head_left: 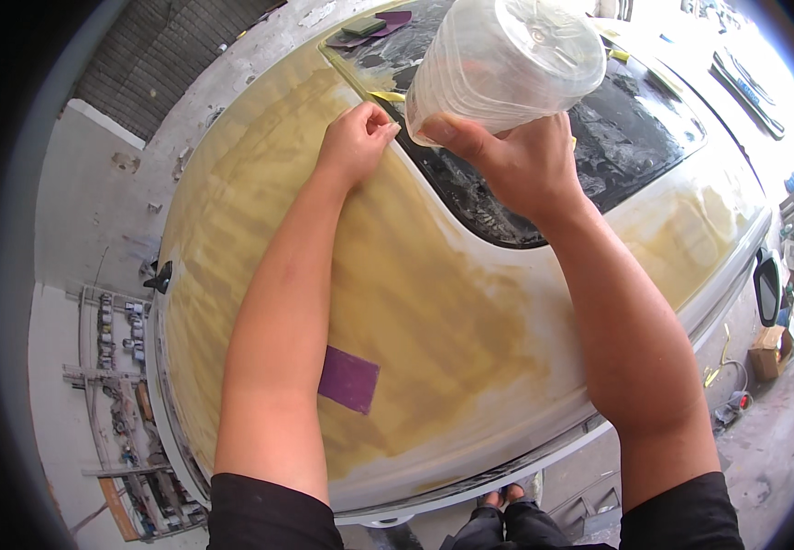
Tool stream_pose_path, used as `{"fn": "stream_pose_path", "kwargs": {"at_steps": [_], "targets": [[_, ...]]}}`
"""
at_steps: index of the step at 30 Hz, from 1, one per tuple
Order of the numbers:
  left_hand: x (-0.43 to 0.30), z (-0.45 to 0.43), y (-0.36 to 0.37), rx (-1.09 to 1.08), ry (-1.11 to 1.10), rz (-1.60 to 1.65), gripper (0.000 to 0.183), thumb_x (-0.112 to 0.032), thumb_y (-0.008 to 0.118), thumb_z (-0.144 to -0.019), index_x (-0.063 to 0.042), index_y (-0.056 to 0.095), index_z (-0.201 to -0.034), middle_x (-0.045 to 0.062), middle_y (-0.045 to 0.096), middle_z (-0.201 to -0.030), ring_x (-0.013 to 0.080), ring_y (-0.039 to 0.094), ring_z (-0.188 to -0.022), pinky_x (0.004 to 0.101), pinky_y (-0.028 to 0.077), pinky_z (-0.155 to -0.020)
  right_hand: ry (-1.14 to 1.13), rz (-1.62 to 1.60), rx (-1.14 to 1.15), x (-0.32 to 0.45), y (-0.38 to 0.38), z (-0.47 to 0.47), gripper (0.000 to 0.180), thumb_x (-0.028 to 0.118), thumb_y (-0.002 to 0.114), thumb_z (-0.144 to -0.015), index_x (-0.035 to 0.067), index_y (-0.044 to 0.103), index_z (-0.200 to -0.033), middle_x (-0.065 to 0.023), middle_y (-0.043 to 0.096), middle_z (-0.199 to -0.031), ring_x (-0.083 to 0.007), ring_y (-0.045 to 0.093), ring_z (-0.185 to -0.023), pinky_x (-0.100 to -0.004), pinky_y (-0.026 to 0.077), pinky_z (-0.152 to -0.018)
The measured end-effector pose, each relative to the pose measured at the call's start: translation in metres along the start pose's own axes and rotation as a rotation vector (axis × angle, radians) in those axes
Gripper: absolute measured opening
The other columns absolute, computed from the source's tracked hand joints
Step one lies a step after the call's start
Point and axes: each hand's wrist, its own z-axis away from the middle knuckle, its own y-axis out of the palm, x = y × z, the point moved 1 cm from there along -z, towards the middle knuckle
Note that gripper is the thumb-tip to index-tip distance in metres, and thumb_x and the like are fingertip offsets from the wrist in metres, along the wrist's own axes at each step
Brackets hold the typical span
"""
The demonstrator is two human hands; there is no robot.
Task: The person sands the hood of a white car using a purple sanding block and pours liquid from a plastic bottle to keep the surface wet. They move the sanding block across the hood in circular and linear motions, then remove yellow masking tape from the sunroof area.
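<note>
My right hand (527,161) grips a stack of clear plastic cups or tubs (500,69), tilted, its thumb on the rim near the dark glass panel. My left hand (362,137) has its fingers curled together at the edge of the car roof's glass, by a strip of yellow masking tape (387,96); whether something small is between the fingertips cannot be told. The car roof (424,289) below is white with yellowish-brown patches. A purple sheet of sandpaper (350,379) lies on it beside my left forearm. The dark glass (624,130) is streaked with whitish residue.
A green sanding pad (364,27) and purple sheets (394,20) rest at the glass's far left. A side mirror (768,287) sticks out at right, near a cardboard box (771,352) on the floor. Shelving with bottles and tools (122,412) stands at left. An antenna base (160,278) juts from the roof edge.
</note>
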Motion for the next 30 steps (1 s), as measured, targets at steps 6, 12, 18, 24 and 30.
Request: {"fn": "stream_pose_path", "kwargs": {"at_steps": [6, 12, 18, 24, 30], "targets": [[0.005, -0.014, 0.007, -0.007, -0.111, 0.009, 0.021, -0.023, 0.072, -0.084, -0.005, 0.064, -0.091, 0.009, 0.068, -0.082, 0.0211, 0.065, -0.078, 0.0349, 0.05, -0.074, -0.03, 0.019, -0.049, 0.005, -0.001, -0.001, 0.045, 0.039, 0.08, -0.077, 0.003, 0.07, -0.101, -0.0083, 0.072, -0.091, -0.0193, 0.069, -0.085, -0.0344, 0.053, -0.077], [0.0, -0.001, 0.005, -0.069, -0.001, -0.013, 0.021, -0.023, 0.072, -0.085, -0.005, 0.066, -0.094, 0.008, 0.068, -0.084, 0.0204, 0.065, -0.079, 0.0354, 0.051, -0.074, 0.091, -0.041, -0.001, 0.009, -0.002, -0.003, 0.066, 0.046, 0.083, -0.068, 0.005, 0.06, -0.115, -0.0115, 0.069, -0.106, -0.0295, 0.067, -0.098, -0.0392, 0.051, -0.086], [0.004, -0.01, 0.005, 0.138, -0.219, 0.179, 0.024, -0.024, 0.071, -0.085, -0.004, 0.067, -0.098, 0.01, 0.069, -0.09, 0.0206, 0.065, -0.086, 0.0353, 0.051, -0.078, 0.104, -0.044, 0.027, 0.011, -0.001, -0.004, 0.064, 0.048, 0.083, -0.068, 0.006, 0.063, -0.112, -0.0111, 0.07, -0.104, -0.0284, 0.067, -0.098, -0.0394, 0.051, -0.086], [0.014, -0.026, 0.005, 0.22, -0.036, -0.101, 0.024, -0.024, 0.061, -0.092, -0.002, 0.063, -0.1, 0.018, 0.067, -0.098, 0.0322, 0.063, -0.096, 0.0418, 0.048, -0.085, 0.102, -0.047, 0.038, 0.009, -0.001, -0.005, 0.065, 0.048, 0.083, -0.068, 0.005, 0.062, -0.112, -0.011, 0.07, -0.104, -0.0283, 0.067, -0.098, -0.0396, 0.051, -0.086], [0.01, -0.018, 0.006, 0.121, 0.177, -0.206, 0.02, -0.019, 0.054, -0.095, -0.001, 0.057, -0.1, 0.02, 0.064, -0.1, 0.0373, 0.06, -0.097, 0.045, 0.047, -0.086, -0.014, -0.006, -0.039, 0.006, 0.001, -0.003, 0.05, 0.042, 0.081, -0.075, 0.003, 0.068, -0.104, -0.0088, 0.072, -0.094, -0.0214, 0.069, -0.088, -0.0356, 0.053, -0.079]]}}
